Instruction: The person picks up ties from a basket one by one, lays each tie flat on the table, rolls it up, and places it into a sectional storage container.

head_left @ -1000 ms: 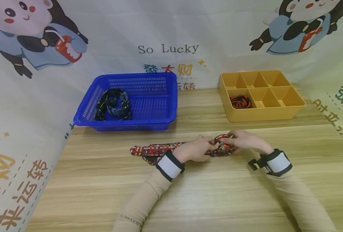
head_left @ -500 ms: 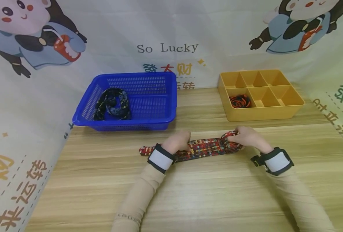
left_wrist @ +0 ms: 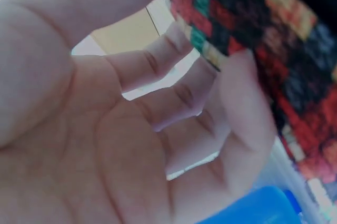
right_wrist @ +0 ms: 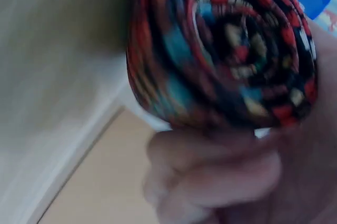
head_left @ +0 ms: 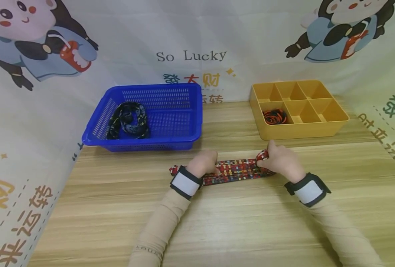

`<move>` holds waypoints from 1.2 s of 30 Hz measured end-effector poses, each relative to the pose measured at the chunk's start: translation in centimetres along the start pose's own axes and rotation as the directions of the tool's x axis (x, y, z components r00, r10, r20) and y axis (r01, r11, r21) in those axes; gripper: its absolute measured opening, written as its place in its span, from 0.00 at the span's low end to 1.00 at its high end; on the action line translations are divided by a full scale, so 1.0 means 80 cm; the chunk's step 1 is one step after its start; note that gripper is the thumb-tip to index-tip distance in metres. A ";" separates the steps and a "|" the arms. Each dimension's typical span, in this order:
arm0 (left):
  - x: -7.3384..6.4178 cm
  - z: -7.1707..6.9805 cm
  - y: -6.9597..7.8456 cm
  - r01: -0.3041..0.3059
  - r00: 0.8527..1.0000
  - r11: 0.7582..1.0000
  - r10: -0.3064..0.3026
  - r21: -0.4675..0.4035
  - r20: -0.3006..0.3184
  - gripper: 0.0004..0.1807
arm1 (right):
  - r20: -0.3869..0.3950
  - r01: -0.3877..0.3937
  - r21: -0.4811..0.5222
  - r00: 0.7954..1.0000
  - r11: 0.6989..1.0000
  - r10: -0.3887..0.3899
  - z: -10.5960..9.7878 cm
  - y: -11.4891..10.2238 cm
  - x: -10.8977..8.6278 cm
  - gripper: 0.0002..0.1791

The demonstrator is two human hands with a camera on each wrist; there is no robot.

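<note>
A red necktie (head_left: 237, 168) with a multi-coloured check lies across the table, partly rolled up. Its rolled end (right_wrist: 231, 50) shows a tight spiral in the right wrist view. My right hand (head_left: 284, 161) holds that roll between thumb and fingers. Farther left, my left hand (head_left: 202, 163) pinches the flat, unrolled length, and the tie's tip (head_left: 174, 170) sticks out beyond it. In the left wrist view the curled fingers (left_wrist: 242, 97) touch the tie's edge; the thumb's tip is out of frame there.
Behind the left hand stands a blue basket (head_left: 197, 126) with a dark patterned necktie (head_left: 135, 128) inside. A yellow divided box (head_left: 304, 131) is at the back right, a rolled orange-and-black necktie (head_left: 275, 116) in its front-left compartment. A printed cloth (head_left: 134, 37) hangs behind.
My left hand has shifted left along the tie, away from the roll. The roll has moved a little right in my right hand, and the tie's tip has drawn rightward.
</note>
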State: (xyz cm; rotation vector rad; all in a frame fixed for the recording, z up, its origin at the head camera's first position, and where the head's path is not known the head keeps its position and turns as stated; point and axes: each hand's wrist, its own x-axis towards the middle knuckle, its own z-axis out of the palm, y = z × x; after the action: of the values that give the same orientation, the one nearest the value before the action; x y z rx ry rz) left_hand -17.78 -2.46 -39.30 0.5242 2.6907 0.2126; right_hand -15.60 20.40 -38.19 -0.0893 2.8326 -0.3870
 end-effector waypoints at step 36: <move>-0.002 0.019 0.053 -0.396 0.905 0.918 0.388 -0.012 -0.178 0.23 | 0.197 0.125 0.323 0.961 0.938 -0.196 0.001 0.005 0.008 0.30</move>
State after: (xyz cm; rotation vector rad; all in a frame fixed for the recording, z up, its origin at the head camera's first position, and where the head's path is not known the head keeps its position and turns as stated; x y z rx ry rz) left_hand -15.65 1.50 -39.71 1.0780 2.7072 0.4506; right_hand -16.19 20.70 -38.52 -0.2846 2.5131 -0.7969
